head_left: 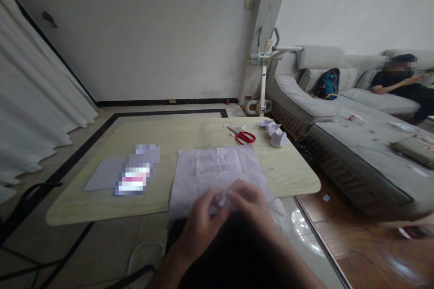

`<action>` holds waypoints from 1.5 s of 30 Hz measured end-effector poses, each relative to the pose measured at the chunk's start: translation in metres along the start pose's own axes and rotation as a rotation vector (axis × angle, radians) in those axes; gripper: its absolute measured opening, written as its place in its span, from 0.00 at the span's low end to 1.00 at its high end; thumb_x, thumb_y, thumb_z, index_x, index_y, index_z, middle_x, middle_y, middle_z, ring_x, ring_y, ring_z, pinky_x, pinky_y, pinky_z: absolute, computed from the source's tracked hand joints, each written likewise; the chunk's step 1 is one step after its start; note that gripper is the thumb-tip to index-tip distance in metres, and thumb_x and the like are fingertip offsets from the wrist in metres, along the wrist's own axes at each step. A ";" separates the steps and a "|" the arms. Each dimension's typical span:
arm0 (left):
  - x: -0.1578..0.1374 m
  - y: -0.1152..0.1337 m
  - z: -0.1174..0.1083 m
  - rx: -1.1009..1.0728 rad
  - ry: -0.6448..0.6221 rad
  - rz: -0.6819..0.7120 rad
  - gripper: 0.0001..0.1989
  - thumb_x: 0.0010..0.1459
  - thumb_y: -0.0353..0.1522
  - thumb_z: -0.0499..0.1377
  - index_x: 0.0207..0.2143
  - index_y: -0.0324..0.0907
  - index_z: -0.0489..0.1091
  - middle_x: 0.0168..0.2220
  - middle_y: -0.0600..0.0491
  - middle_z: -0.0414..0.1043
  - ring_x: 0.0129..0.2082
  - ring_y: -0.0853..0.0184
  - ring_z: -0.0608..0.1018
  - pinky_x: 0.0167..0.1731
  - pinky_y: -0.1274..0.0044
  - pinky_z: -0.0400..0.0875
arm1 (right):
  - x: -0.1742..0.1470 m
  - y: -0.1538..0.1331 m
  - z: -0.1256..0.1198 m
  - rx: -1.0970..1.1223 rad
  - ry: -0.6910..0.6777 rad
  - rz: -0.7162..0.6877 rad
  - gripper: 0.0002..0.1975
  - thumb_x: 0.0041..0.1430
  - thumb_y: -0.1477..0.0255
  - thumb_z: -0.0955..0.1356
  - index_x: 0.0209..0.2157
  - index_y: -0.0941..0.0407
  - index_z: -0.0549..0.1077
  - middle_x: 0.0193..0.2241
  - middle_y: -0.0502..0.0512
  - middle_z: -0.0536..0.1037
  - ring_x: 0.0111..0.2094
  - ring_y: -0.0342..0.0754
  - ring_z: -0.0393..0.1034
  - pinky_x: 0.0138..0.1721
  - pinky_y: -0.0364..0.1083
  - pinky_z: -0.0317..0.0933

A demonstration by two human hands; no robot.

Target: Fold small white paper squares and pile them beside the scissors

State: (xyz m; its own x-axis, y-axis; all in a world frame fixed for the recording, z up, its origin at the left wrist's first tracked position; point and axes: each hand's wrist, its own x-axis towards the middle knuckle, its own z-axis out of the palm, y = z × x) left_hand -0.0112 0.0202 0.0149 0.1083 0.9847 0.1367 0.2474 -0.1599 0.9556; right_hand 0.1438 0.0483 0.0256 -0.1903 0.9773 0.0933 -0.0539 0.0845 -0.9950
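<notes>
My left hand (205, 212) and my right hand (249, 196) meet over the near edge of the table. Between their fingertips they pinch a small folded piece of white paper (222, 199), partly covered by the fingers. Beneath and beyond them lies a large creased sheet with printed text (217, 165), its near edge hanging over the table's front. Red-handled scissors (245, 137) rest past the sheet's far edge, with small paper scraps (240, 127) by the blades. Several folded paper shapes (278, 139) stand at the table's far right.
The pale wooden table (162, 133) has rounded corners. On its left lie a white sheet (100, 174) and a lit, blurred-out phone-like object (134, 178). A grey sofa (359, 144) stands to the right, with a backpack (328, 84) and a seated person (395, 79). Exercise equipment (263, 81) stands behind.
</notes>
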 end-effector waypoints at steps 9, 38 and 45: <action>-0.001 0.001 -0.003 -0.415 -0.087 -0.174 0.11 0.64 0.38 0.56 0.36 0.39 0.72 0.20 0.59 0.69 0.19 0.71 0.73 0.22 0.81 0.68 | -0.003 -0.004 -0.004 -0.161 -0.049 -0.145 0.08 0.58 0.65 0.71 0.32 0.54 0.81 0.28 0.52 0.76 0.31 0.48 0.69 0.34 0.46 0.62; 0.001 0.004 -0.009 -0.168 0.077 -0.129 0.14 0.62 0.38 0.57 0.35 0.40 0.80 0.29 0.51 0.79 0.31 0.63 0.79 0.32 0.77 0.73 | -0.003 0.003 -0.004 -0.071 -0.073 -0.052 0.06 0.56 0.68 0.71 0.30 0.56 0.75 0.27 0.51 0.76 0.30 0.46 0.70 0.33 0.44 0.64; 0.001 0.005 -0.009 -0.095 0.158 -0.105 0.10 0.58 0.37 0.61 0.35 0.43 0.80 0.35 0.51 0.83 0.35 0.60 0.82 0.36 0.75 0.77 | 0.000 0.006 -0.002 -0.147 -0.036 -0.029 0.05 0.55 0.70 0.71 0.27 0.56 0.74 0.24 0.49 0.75 0.27 0.45 0.69 0.30 0.44 0.63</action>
State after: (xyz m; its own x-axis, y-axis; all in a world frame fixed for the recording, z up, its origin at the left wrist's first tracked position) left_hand -0.0186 0.0215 0.0219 -0.0680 0.9954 0.0669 0.1564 -0.0556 0.9861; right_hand 0.1455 0.0491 0.0200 -0.2255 0.9668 0.1206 0.0834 0.1424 -0.9863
